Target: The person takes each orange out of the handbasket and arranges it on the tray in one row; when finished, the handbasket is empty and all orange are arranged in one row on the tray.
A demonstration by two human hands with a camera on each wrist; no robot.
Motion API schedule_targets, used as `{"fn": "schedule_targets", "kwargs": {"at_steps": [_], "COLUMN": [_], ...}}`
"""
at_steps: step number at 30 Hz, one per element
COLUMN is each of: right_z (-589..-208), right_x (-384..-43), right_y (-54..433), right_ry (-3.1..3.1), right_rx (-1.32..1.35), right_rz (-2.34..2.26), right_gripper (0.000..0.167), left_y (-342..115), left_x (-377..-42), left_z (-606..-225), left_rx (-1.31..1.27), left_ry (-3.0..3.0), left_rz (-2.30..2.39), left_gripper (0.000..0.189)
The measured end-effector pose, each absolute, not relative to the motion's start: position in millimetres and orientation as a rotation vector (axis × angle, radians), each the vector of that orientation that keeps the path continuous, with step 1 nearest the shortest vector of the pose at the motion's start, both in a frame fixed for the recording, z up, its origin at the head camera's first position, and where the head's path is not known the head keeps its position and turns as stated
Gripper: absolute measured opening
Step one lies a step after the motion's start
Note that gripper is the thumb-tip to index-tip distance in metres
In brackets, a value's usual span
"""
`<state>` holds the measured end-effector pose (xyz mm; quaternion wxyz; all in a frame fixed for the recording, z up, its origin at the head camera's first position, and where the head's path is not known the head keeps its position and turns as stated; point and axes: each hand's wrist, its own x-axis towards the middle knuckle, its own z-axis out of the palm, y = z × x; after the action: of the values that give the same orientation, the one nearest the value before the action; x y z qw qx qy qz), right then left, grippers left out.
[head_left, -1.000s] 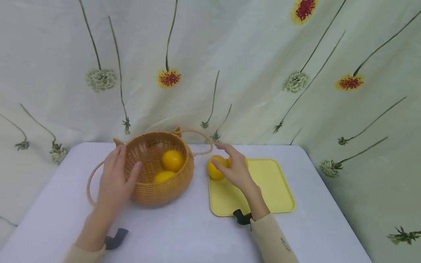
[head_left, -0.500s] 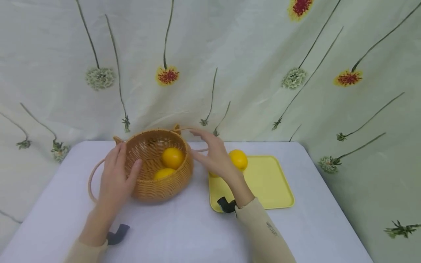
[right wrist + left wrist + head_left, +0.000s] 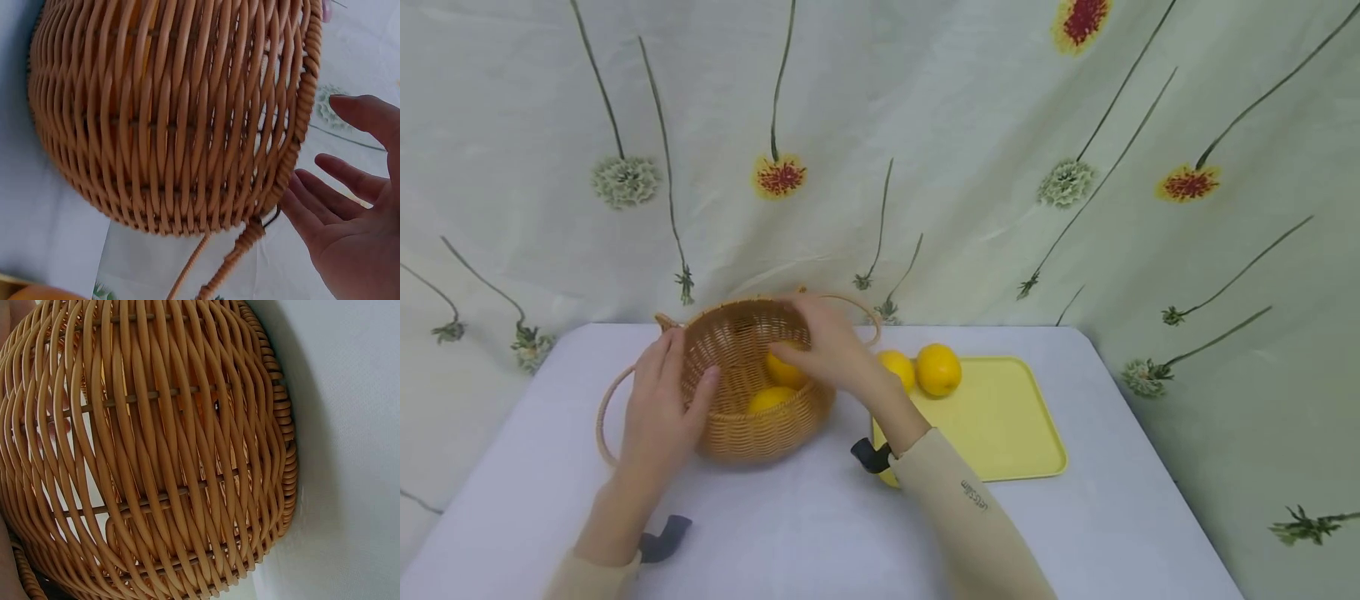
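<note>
Basket: woven wicker basket on the white table, between the two hands; its mouth looks roughly round, so no long axis stands out.
Left hand: left hand lies along the left rim, fingers extended and thumb apart, resting there rather than clamped (how firmly it presses, I cannot tell).
Right hand: right hand reaches over the right rim, thumb and fingers apart with nothing between them; contact with the rim is unclear.
Fruit inside: back fruit and front fruit, both yellow-orange, low in the basket's right half, so nearer the right hand.
Tray fruit: left tray fruit and right tray fruit, side by side at the far-left corner of the yellow tray.
Key relation: that corner faces the basket, on the right hand's side; the left hand is well apart from it, across the basket.
</note>
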<state>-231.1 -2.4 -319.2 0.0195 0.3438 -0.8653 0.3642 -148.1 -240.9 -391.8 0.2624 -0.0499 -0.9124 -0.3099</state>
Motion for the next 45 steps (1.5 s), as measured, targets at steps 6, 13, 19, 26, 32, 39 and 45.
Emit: {"fn": "schedule_targets", "kwargs": {"at_steps": [6,13,19,26,32,39,45], "right_z": [-320,-321,-325,-330,-336,-333,-333], "right_x": [-232,-236,-245,-248,-249,-245,-244], "right_y": [-20,-33,-47,-61,-68,-71,-72], "right_ry": [-2.728,-2.799,-2.962,-3.075,-3.141,-3.239,-3.338], "right_rx": [1.099,1.081,1.026,0.96,0.937,0.908,0.878], "right_rz": [1.024,0.914,0.609,0.528,0.33,0.248,0.34], "right_gripper": [0.063,0.062,0.063,0.066,0.051,0.034,0.048], "left_y": [-242,-242,-240,-240,-241,-244,-242], "left_x": [-149,-149,-149,-150,-149,-150,-150], "left_z": [-392,-393,-393,-394,-394,-398,-397], "left_rx": [-0.139,-0.149,-0.148,-0.148,-0.158,-0.165,-0.157], "left_ry": [-2.458,-2.442,-2.448,-2.443,-2.431,-2.407,-2.407], "left_rz": [-0.828,-0.829,-0.833,-0.842,-0.848,-0.848,-0.834], "left_gripper": [0.075,0.075,0.075,0.074,0.074,0.073,0.073]}}
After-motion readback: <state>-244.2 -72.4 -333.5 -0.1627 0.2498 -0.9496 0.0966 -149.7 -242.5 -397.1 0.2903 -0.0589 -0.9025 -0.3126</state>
